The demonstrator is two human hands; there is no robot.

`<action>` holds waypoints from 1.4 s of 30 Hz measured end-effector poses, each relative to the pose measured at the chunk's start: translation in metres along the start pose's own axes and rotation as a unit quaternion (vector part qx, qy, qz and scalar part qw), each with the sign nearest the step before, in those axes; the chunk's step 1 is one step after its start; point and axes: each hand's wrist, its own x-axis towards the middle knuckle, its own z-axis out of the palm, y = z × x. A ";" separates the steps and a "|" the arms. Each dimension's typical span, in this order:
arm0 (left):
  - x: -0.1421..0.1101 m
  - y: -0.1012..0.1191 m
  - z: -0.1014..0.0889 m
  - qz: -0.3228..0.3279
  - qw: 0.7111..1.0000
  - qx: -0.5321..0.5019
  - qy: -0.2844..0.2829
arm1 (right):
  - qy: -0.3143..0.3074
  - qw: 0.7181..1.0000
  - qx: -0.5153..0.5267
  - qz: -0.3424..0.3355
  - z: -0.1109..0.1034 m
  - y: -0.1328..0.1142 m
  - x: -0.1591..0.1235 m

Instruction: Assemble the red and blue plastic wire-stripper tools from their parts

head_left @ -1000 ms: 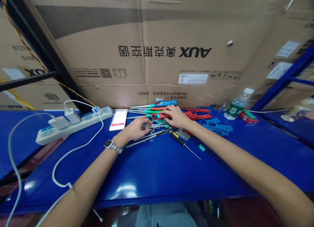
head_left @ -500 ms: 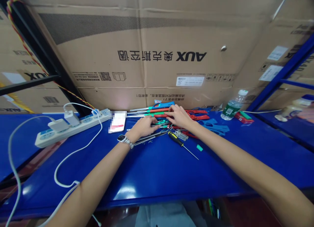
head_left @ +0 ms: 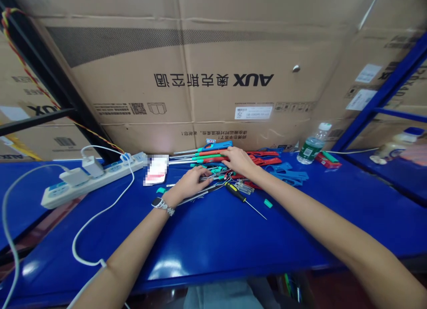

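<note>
A heap of long tools [head_left: 210,154] with red, green and blue handles and thin metal shafts lies at the back of the blue bench [head_left: 213,242]. My left hand [head_left: 191,182], with a watch [head_left: 162,205] on the wrist, rests on the near side of the heap; its fingers are curled together over small metal parts that I cannot make out. My right hand [head_left: 239,160] lies flat on the heap, fingers stretched onto a red-handled tool [head_left: 216,159]. A black and yellow screwdriver [head_left: 236,191] lies just in front of the hands.
A phone [head_left: 156,169] lies left of the heap, beside a white power strip [head_left: 90,178] with chargers and white cables. Blue plastic parts [head_left: 287,174], a water bottle [head_left: 312,144], a small green cap [head_left: 267,203]. A big cardboard box [head_left: 213,78] walls off the back.
My left hand has slid back and to the left along the near side of the heap. My right hand has stayed on the red-handled tool. The view has shifted slightly.
</note>
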 end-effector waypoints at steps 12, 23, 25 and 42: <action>0.002 -0.004 -0.011 -0.004 1.000 0.018 -0.003 | -0.064 0.992 0.097 -0.052 -0.015 0.024 -0.035; -0.009 0.014 -0.008 0.051 0.996 0.032 0.059 | 0.006 0.985 0.170 0.011 -0.003 0.021 -0.074; -0.007 0.019 -0.005 0.068 0.995 0.041 0.060 | 0.028 0.982 0.183 0.039 -0.005 0.027 -0.089; 0.061 0.111 0.048 0.103 0.989 0.100 -0.043 | -0.040 0.990 0.039 0.131 -0.035 0.065 -0.151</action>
